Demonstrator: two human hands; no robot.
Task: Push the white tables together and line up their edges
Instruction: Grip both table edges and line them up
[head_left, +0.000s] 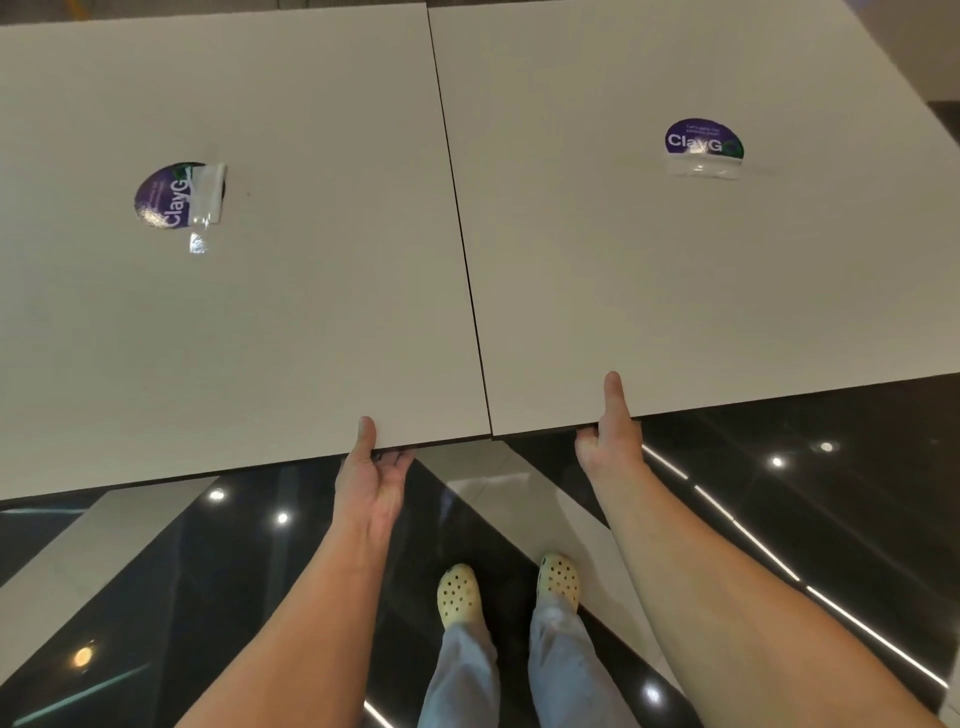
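At the near edge, left hand (371, 467) grips left white table (234, 322); right hand (610, 436) grips right white table (701, 291). Tabletops meet along a thin seam.

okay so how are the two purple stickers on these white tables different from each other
The left sticker is turned sideways, so its lettering runs up the table; the right sticker sits upright and reads straight across. Clear tape covers the left sticker's right side, while on the right sticker the tape lies along its bottom edge. The left sticker sits nearer the person than the right sticker. Both are purple with white "ClayG" lettering.
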